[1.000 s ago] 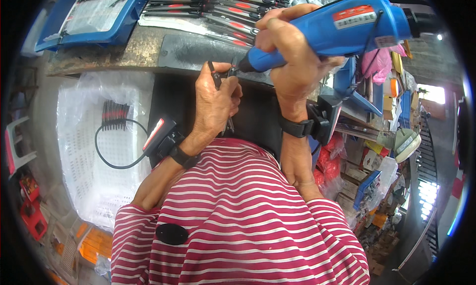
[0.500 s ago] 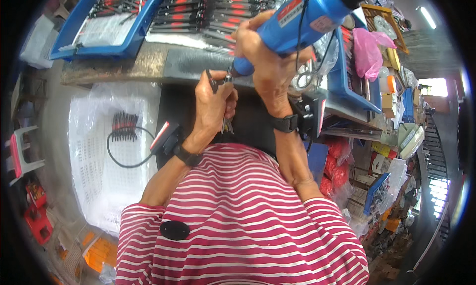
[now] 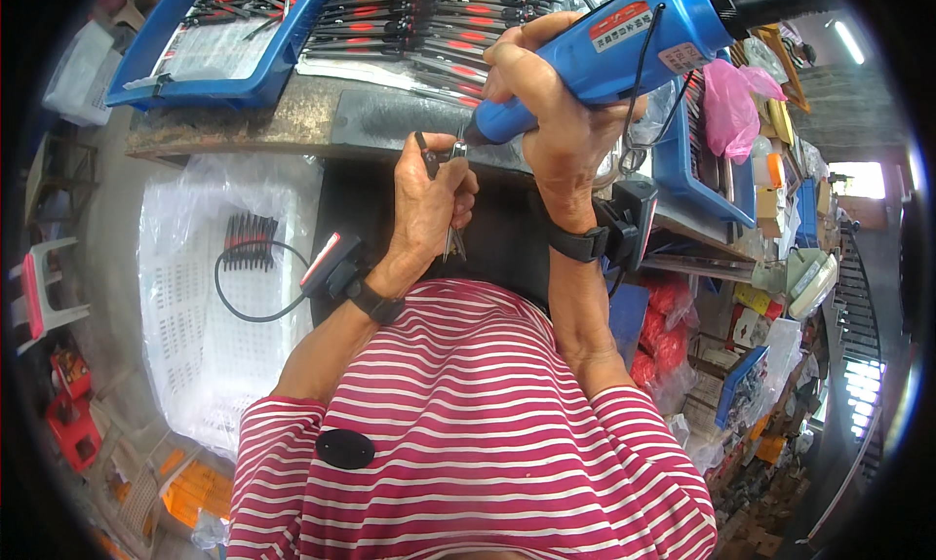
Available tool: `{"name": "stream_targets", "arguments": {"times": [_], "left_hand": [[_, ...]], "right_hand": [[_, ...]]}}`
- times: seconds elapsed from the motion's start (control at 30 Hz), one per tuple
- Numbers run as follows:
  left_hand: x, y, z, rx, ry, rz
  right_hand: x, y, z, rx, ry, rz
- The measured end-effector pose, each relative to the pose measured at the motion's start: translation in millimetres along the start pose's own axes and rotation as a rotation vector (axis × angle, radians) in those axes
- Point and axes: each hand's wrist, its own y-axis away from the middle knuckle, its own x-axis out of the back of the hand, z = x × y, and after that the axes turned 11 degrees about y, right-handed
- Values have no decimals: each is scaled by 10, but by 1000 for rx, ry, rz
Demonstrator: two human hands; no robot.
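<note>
My right hand [image 3: 561, 121] is wrapped round a blue electric screwdriver [image 3: 595, 53], which slants down toward my left hand. Between the fingers of my left hand [image 3: 426, 204], a small black-and-metal tool [image 3: 454, 240] is gripped. Its two thin pointed ends stick out below the fist, and a black handle part and a shiny metal part show above the thumb. The screwdriver's nose is close beside that metal part; I cannot tell whether they touch. Several rows of black-and-red-handled tools [image 3: 366, 19] lie on the bench [image 3: 263, 121] just beyond my hands.
A blue tray [image 3: 200, 94] with more such tools stands at the far left. Below it, a white plastic-lined crate [image 3: 185, 336] holds a small batch of them [image 3: 251, 241]. Another blue tray [image 3: 697, 194] and a pink bag [image 3: 731, 107] are on the right.
My right hand and the screwdriver have shifted to the right and slightly down. The left hand keeps its grip on the small tool, almost in the same place.
</note>
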Motion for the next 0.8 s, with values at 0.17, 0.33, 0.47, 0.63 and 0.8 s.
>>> {"name": "stream_targets", "arguments": {"times": [0.17,0.33,0.47,0.63,0.8], "left_hand": [[1,-5,-5,-5,-1,5],[-7,-5,-6,-2,-6,18],[-13,-10,1,10,-7,32],[-2,-11,-6,1,5,22],[6,-20,-13,6,19,20]], "right_hand": [[25,-24,21,140,125,-32],[17,-92,120,401,231,-18],[9,-53,86,218,98,-19],[20,-113,125,556,315,-35],[15,-95,154,272,28,-76]]}}
